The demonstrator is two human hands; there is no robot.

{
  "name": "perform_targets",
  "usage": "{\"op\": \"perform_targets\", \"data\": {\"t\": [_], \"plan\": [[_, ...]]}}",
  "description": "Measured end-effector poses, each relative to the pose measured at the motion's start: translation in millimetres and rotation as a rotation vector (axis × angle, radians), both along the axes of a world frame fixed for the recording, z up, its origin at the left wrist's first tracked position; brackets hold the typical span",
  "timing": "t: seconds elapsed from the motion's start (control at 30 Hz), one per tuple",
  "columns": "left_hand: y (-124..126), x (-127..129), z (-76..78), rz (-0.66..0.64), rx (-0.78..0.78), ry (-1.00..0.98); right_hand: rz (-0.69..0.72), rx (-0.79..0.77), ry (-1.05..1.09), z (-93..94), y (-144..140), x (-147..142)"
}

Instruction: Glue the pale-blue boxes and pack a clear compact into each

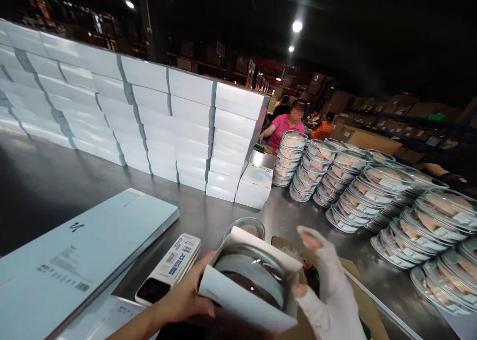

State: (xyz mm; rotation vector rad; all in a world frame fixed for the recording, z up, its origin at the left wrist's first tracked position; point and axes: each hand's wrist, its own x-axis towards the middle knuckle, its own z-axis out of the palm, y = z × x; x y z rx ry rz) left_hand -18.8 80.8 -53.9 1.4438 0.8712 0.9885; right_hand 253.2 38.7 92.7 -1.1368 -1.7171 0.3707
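My left hand (186,295), bare, grips the left side of an open pale carton (242,297), which is tilted towards me. A round glass container (257,275) with a pale blue band sits inside it. My right hand (330,290), in a white fingertip-free glove, is beside the carton's right edge with thumb and fingers spread, holding nothing. Whether its thumb touches the carton I cannot tell. Just behind the carton stands another round glass container (248,225), partly hidden. A white device with a dark screen (169,268) lies left of the carton.
Flat light-blue cartons (93,250) are stacked at the left. A long wall of white boxes (149,116) runs behind, with one printed box (257,178) at its end. Several stacks of glass containers (354,198) stand at right. A person in pink (286,131) is beyond the table (201,211).
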Motion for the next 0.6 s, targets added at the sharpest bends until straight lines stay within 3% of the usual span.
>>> {"op": "perform_targets", "data": {"t": [0.07, 0.13, 0.2, 0.3, 0.37, 0.53, 0.6], "plan": [[-7, -3, -13.4, 0.051, -0.016, -0.008, -0.097, 0.008, 0.186, -32.4, -13, -1], [-14, -5, -23.1, 0.136, 0.054, -0.047, -0.064, -0.023, 0.286, -59.2, -22, -3], [-19, -8, -26.0, 0.185, 0.245, -0.096, 0.015, -0.075, 0.206, -79.5, -28, -8], [-26, -7, -16.8, 0.102, 0.498, -0.085, 0.026, -0.136, 0.034, -101.2, -35, -19], [-31, -2, -6.1, 0.107, 0.469, -0.014, -0.026, -0.171, 0.039, -111.8, -39, -29], [-42, 18, 16.3, 0.432, 0.234, 0.021, -0.189, -0.347, 0.295, -121.8, -40, -67], [-42, 18, 23.7, 0.419, 0.209, 0.050, -0.185, -0.303, 0.345, -118.9, -35, -68]]}}
